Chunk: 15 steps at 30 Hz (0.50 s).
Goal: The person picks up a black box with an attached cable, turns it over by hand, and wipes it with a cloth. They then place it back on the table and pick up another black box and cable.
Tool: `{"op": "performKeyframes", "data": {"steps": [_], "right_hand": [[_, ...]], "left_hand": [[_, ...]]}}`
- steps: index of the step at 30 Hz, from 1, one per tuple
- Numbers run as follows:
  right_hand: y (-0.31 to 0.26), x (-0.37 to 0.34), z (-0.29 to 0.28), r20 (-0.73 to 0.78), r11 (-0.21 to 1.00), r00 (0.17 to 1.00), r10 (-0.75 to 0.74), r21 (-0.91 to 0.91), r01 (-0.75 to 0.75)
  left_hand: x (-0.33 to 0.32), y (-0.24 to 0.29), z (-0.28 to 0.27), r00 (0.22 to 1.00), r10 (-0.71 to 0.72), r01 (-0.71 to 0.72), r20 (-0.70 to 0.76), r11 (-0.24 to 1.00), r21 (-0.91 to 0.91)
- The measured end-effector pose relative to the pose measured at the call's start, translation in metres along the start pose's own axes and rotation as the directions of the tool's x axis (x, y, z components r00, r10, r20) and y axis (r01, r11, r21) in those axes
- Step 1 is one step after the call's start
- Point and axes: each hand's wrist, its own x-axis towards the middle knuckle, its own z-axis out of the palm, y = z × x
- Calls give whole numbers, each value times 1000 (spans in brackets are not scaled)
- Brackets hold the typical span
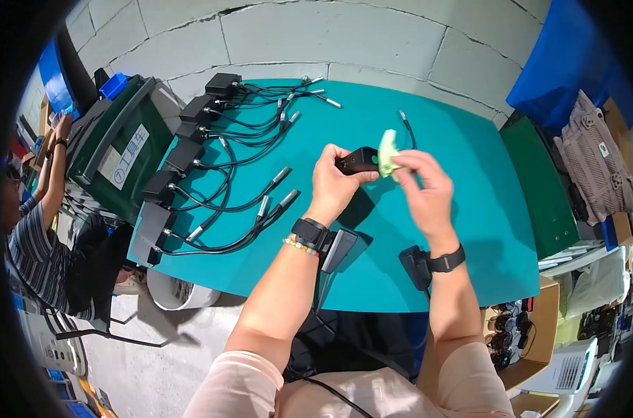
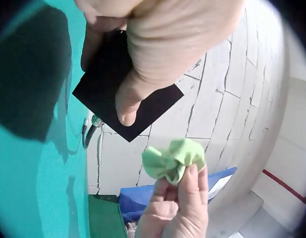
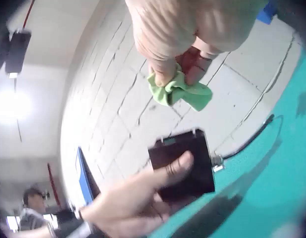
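Note:
My left hand (image 1: 330,188) grips a small black box (image 1: 358,161) above the table, with the thumb laid along its flat face. In the right wrist view a metal connector (image 3: 218,161) with a black cable (image 3: 249,140) comes out of the box's side. Between thumb and fingers, my right hand (image 1: 428,191) pinches a crumpled light green cloth (image 1: 387,150). The cloth overlaps the end of the box in the head view; a gap shows between them in the right wrist view. Part of the box is hidden behind the left fingers.
Several black boxes (image 1: 184,158) with metal-tipped cables (image 1: 250,237) line the left side of the green table (image 1: 470,181). Behind stands a block wall (image 1: 330,38). A green bin (image 1: 125,150) and another person (image 1: 41,237) are at the left, a cardboard box (image 1: 539,334) at the lower right.

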Motion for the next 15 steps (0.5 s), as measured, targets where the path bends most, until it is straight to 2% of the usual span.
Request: {"op": "performKeyframes", "data": {"steps": [1,2,6,8,9,10,11,12,13,14,15], "right_hand": [[-3,-2,6,93,998,995,-46,-47,51],[-3,-1,12,132,993,989,-67,-90,79],[10,1,4,163,983,987,6,-184,24],[16,-1,-5,178,978,974,143,-174,-112],[18,-1,-9,179,979,974,140,-173,-108],[19,-2,-11,87,952,967,241,-214,-218],[21,-3,-14,-11,912,941,337,-244,-330],[29,-1,-13,-34,899,899,437,-8,-438],[33,-2,-12,-34,899,898,438,-7,-439],[36,-2,-10,-51,893,900,432,163,-419],[37,-3,-8,-67,862,900,430,328,-387]], "left_hand": [[2,-5,0,1000,20,-21,13,998,58],[5,-17,2,1000,-10,11,13,994,-108],[2,-6,-2,994,-97,103,42,980,-169],[1,-5,0,995,-95,101,41,972,-212],[1,-3,0,994,-99,108,46,962,-252],[2,-1,1,992,-122,126,36,913,-389],[2,1,-1,977,-202,209,63,871,-445],[0,11,-5,969,-228,246,95,846,-472],[-1,16,-8,959,-252,282,127,820,-499],[0,14,-10,959,-254,282,125,820,-499],[1,11,-12,944,-244,328,221,757,-565]]}}
